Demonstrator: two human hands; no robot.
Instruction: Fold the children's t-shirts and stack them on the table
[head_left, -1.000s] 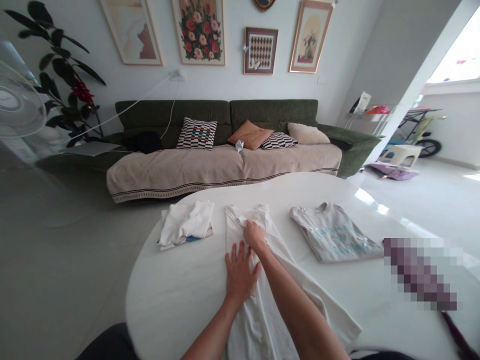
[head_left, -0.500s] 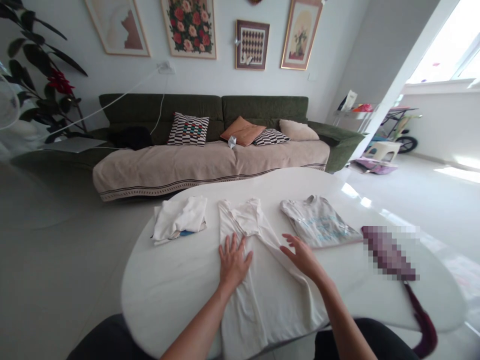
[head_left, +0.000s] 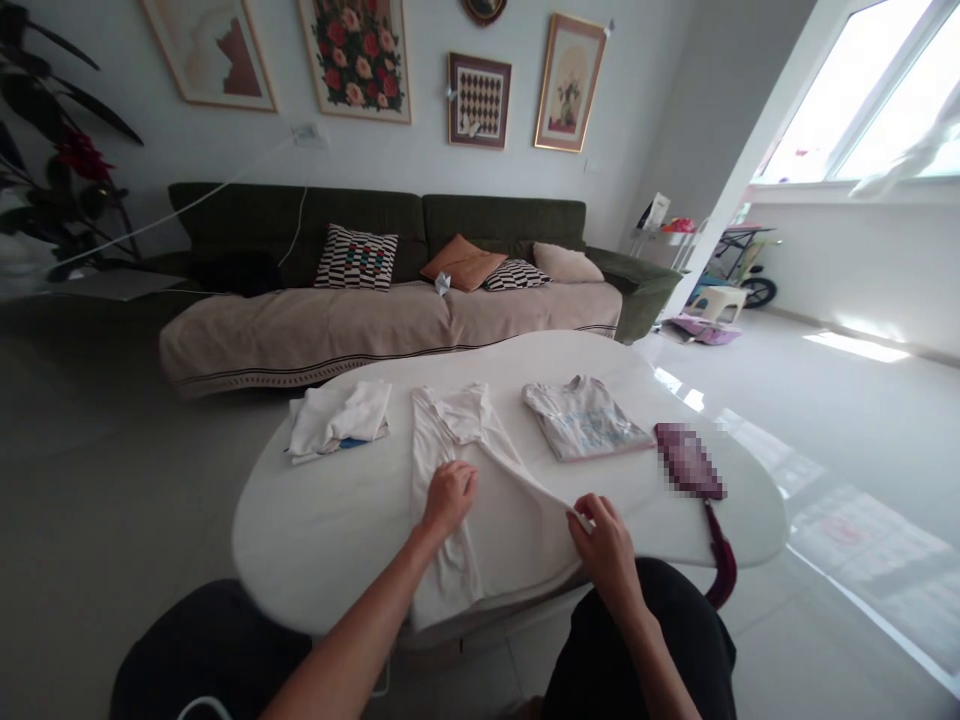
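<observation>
A white long-sleeved shirt point(head_left: 517, 520) lies spread on the white table, its left side folded inward and its lower end at the table's near edge. My left hand point(head_left: 450, 497) is closed over the folded left part, fingers curled at the cloth; the fingertips are partly hidden. My right hand point(head_left: 606, 548) pinches the shirt's right edge between thumb and fingers. A folded grey T-shirt point(head_left: 589, 418) with pale blue print rests to the right of the shirt. To its left is a small stack of folded white clothes point(head_left: 341, 418) with some blue showing underneath.
The rounded white table point(head_left: 300, 535) stands before a green sofa point(head_left: 360, 215) with several cushions. A dark red strapped item point(head_left: 688, 460), its body pixelated, lies on the right, its strap hanging over the edge. My knees are below the near edge.
My left hand has gone from lying flat to curled on the shirt. My right hand, open before, has come down nearer and now grips the shirt's right edge. The view has turned right.
</observation>
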